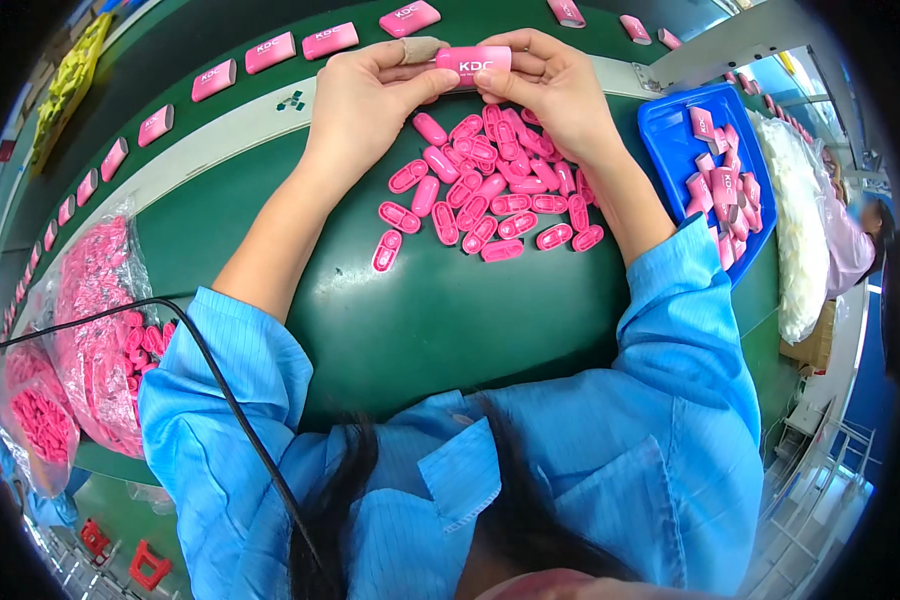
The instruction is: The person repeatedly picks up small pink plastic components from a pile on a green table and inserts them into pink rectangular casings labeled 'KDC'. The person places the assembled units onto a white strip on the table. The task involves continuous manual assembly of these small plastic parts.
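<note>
pink case (473, 62) | light, rigid, smooth plastic, likely slippery | pinched endwise between left hand (365, 95) and right hand (550, 85) | grip short ends

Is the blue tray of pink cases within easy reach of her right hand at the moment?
Probably yes. The blue tray sits just beside the right hand, nothing lying between them, though that hand and the left hand together hold a pink case.

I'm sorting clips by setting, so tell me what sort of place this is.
Most likely a factory assembly line. Both hands, left hand and right hand, hold one pink case over a heap of pink oval parts; finished pink cases ride a green conveyor belt; a blue tray holds more.
</note>
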